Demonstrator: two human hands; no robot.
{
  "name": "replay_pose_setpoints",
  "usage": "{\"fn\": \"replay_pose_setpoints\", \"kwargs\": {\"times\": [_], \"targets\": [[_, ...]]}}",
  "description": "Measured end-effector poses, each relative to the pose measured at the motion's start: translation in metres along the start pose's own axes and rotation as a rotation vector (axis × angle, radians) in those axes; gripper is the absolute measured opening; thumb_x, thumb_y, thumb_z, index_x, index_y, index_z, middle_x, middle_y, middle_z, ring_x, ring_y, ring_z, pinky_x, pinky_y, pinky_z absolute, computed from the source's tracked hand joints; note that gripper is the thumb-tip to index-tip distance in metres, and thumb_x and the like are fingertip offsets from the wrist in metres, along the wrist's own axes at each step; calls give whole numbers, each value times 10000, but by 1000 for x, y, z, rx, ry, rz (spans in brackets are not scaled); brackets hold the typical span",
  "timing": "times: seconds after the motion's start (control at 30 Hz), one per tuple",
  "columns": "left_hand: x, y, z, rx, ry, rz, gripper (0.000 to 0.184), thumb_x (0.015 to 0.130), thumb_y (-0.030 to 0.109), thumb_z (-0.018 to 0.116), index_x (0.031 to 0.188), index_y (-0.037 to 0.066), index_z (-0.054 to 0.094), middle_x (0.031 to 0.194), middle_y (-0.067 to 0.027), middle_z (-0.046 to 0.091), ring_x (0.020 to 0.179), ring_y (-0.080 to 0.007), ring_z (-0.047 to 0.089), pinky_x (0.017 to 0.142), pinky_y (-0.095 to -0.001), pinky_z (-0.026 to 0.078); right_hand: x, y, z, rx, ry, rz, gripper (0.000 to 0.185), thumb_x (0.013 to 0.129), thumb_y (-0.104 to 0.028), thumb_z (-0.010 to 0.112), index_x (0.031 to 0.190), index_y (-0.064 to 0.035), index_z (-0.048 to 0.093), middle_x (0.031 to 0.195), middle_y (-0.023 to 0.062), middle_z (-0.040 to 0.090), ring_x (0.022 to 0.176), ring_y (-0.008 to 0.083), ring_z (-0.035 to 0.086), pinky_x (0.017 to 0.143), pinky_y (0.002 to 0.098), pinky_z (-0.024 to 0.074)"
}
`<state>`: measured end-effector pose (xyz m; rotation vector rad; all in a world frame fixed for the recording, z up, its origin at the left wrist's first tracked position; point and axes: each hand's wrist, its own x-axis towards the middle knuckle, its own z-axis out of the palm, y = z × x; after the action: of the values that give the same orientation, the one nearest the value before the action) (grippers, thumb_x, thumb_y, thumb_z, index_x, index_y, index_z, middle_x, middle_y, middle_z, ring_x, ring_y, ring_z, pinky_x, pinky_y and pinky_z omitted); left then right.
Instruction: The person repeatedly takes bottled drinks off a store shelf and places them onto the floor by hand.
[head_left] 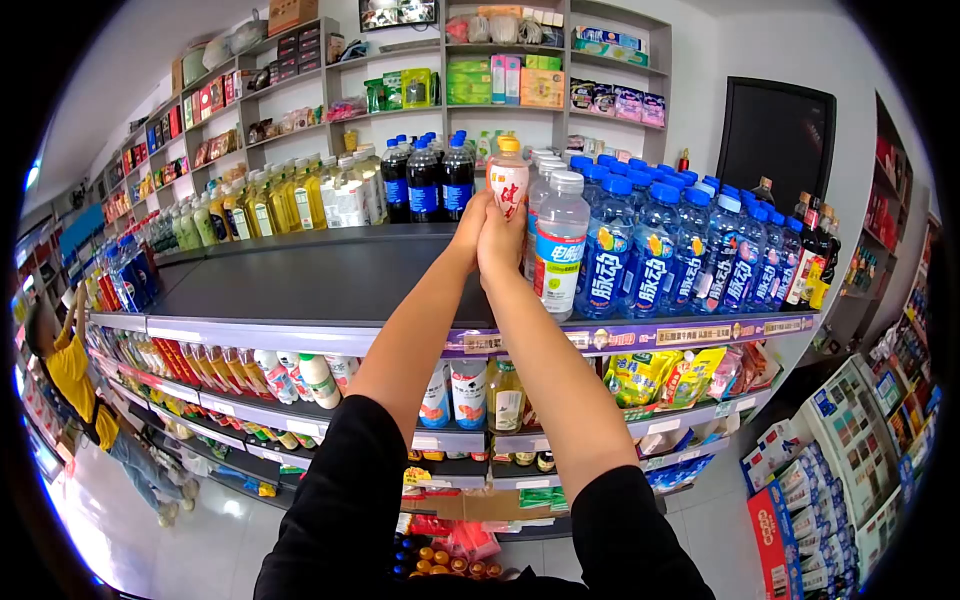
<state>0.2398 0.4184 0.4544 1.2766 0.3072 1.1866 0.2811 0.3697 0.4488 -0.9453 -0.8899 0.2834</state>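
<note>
Both my arms reach forward over the top shelf. Between my hands stands an upright drink bottle (pixel 508 172) with an orange-yellow cap and a pale pink label with red characters. My right hand (pixel 502 238) is closed around its lower part. Pressed against it on the left, my left hand (pixel 472 228) is closed on the same bottle, its fingers partly hidden. Just right of my hands is a clear bottle (pixel 560 240) with a white cap and a blue and red label. Behind and left are dark bottles (pixel 424 185) with blue caps.
Rows of blue-capped drink bottles (pixel 655 245) fill the shelf's right side. Yellowish bottles (pixel 285 208) line its back left. The dark shelf top (pixel 300 275) extends leftward. Packets and bottles sit on lower shelves. A person in a yellow shirt (pixel 75 385) stands far left.
</note>
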Motion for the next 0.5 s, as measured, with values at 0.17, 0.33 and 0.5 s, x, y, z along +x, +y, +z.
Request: {"fn": "replay_pose_setpoints", "kwargs": {"times": [0.17, 0.33, 0.5], "targets": [[22, -17, -11, -26, -39, -24, 435, 896, 420, 365, 1103, 78, 535, 1072, -89, 587, 903, -190, 557, 809, -303, 431, -3, -2, 2, -11, 22, -38, 653, 770, -320, 500, 1266, 82, 363, 1262, 292, 419, 1185, 409, 392, 1008, 416, 290], [26, -21, -10, -12, -34, 58, 415, 898, 420, 363, 1103, 95, 521, 1059, -76, 577, 897, -181, 555, 792, -298, 438, -8, -6, 4, -41, 47, -6, 687, 799, -388, 495, 1269, 91, 348, 1254, 311, 412, 1181, 422, 385, 1007, 429, 283], [28, -26, -15, 15, -26, 168, 396, 901, 421, 362, 1102, 112, 507, 1045, -63, 566, 891, -173, 553, 775, -292, 445, -16, -25, -1, -43, -44, 5, 622, 840, -456, 454, 1209, 43, 422, 1194, 240, 470, 1135, 342, 443, 958, 390, 328]]}}
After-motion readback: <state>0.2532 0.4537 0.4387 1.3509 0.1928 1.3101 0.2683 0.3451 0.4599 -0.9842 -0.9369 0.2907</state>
